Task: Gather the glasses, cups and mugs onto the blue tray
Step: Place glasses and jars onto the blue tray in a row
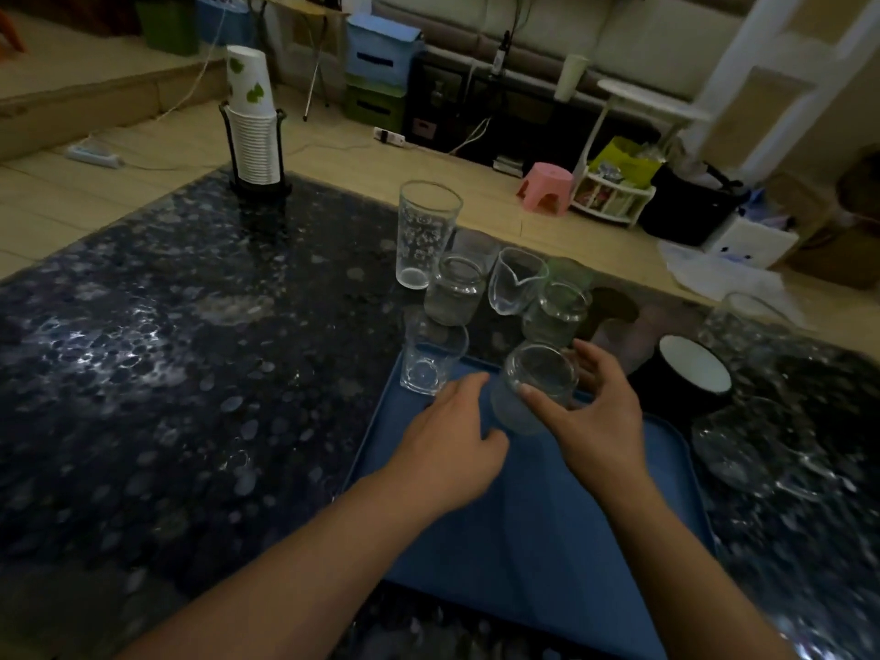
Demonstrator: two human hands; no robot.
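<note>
I see one dark table [190,326] with a glossy, pebble-patterned top, and on it one blue tray [547,516], a flat rounded rectangle with a low rim. Beyond the tray's far edge I count four clear glass pieces standing close together: one tall glass [426,233], two short jars [455,292], and one little spouted pitcher [515,280]. A fifth, a small tumbler [431,357], stands at the tray's far left corner; I cannot tell if it is on the rim or just off it. To the right sits one black mug [690,369] with a white inside, and blurred glassware beyond it that I cannot count. My right hand [595,421] grips a round clear jar [535,385], tilted, above the tray's far end. My left hand [457,450] is loosely curled beside that jar, holding nothing. At the back stands one stack of paper cups [252,121] in a black holder.
</note>
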